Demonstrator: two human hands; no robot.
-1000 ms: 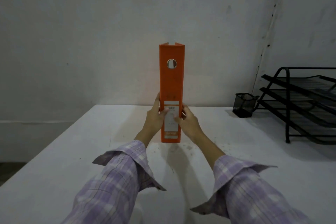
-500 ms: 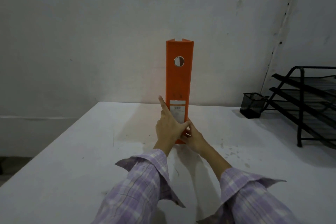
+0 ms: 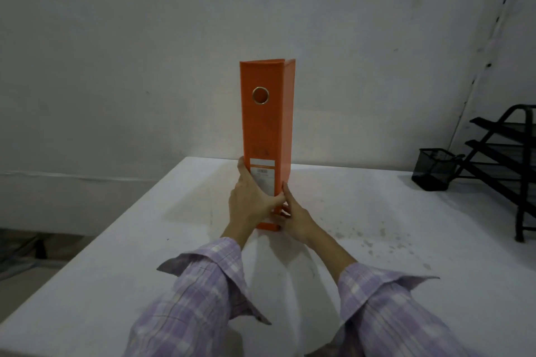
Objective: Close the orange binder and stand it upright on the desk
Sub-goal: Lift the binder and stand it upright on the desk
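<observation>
The orange binder [image 3: 265, 127] is closed and stands upright on the white desk [image 3: 145, 264], spine toward me, with a metal-ringed finger hole and a white label low on the spine. My left hand [image 3: 251, 200] wraps the lower left of the spine, thumb lying across the label. My right hand [image 3: 293, 216] presses against the lower right edge, fingers on the side cover. The binder's base rests on the desk between both hands.
A black mesh pen cup [image 3: 433, 169] sits at the back right of the desk, beside a black tiered wire tray rack [image 3: 510, 165] at the right edge. A plain white wall stands close behind. Small dark specks dot the desk to the right of the binder.
The binder has turned slightly, so its right cover now shows. My left index finger, pointing up before, now lies along the binder's left side. The view has shifted closer.
</observation>
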